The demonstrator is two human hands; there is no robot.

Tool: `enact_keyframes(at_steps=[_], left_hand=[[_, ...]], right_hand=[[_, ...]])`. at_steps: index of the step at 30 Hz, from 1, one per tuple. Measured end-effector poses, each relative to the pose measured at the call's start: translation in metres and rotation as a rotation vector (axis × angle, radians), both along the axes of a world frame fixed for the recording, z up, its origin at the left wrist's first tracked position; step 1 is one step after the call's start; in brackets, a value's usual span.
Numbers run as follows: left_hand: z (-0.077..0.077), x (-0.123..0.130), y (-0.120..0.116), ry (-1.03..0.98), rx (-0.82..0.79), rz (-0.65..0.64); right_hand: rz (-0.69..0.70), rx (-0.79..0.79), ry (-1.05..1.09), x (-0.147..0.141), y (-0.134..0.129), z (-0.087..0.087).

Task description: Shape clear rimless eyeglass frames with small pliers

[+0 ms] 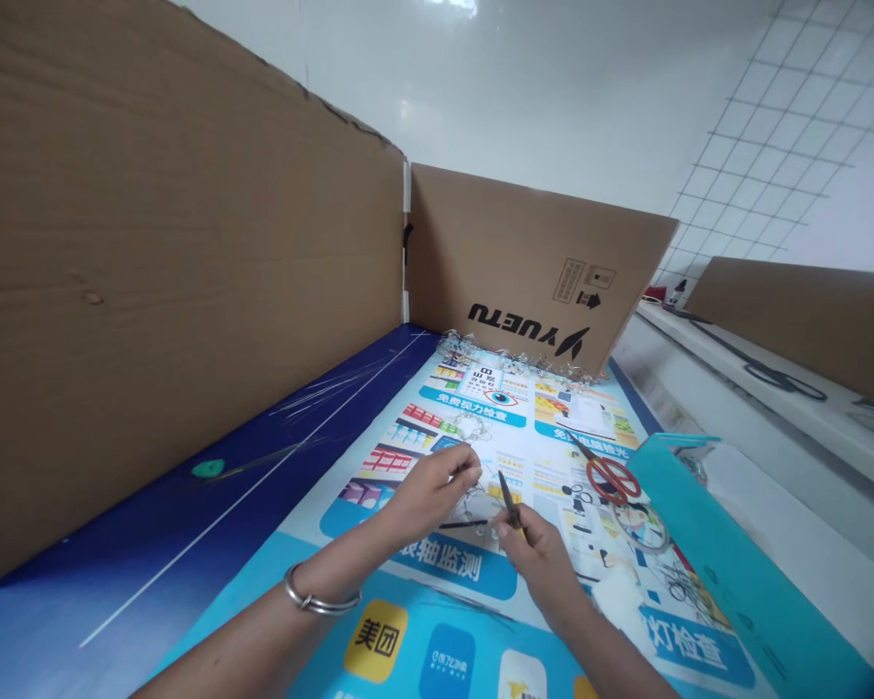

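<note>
My left hand [433,490] pinches a thin metal wire piece [475,503] between its fingertips, over a printed poster mat [437,573]. A silver bangle [320,594] circles that wrist. My right hand [535,563] grips a slim tool [511,503] with a dark tip and yellowish lower end, its tip close to the wire. Red-handled scissors [612,481] lie on the mat to the right of my hands. A tangle of silvery wire pieces [510,356] lies along the mat's far edge.
Cardboard walls [189,252] rise at the left and far end. A teal folder [743,573] stands along the right edge, near a white tissue [618,600]. Beyond it, a white shelf [772,388] carries a black cable [783,381].
</note>
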State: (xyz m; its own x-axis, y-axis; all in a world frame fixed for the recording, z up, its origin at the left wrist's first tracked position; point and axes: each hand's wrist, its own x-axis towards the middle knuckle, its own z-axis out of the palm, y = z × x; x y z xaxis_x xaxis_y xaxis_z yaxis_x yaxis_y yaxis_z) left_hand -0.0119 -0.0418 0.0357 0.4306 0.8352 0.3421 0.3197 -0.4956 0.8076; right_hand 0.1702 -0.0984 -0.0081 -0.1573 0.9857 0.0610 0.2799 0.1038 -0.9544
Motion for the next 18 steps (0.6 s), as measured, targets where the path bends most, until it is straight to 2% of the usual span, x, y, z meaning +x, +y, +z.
enact_keyframes(at_steps=[8, 15, 18], left_hand=[[-0.0009, 0.0019, -0.001, 0.062, 0.042, 0.05], [-0.0045, 0.0022, 0.0005, 0.093, 0.074, 0.097], [-0.0058, 0.0026, 0.0016, 0.103, 0.073, 0.097]], right_hand=[[-0.057, -0.141, 0.109, -0.0007, 0.0037, 0.0033], [-0.044, -0.125, 0.121, -0.0007, 0.003, 0.0025], [-0.035, -0.092, 0.043, 0.0002, 0.0028, 0.0028]])
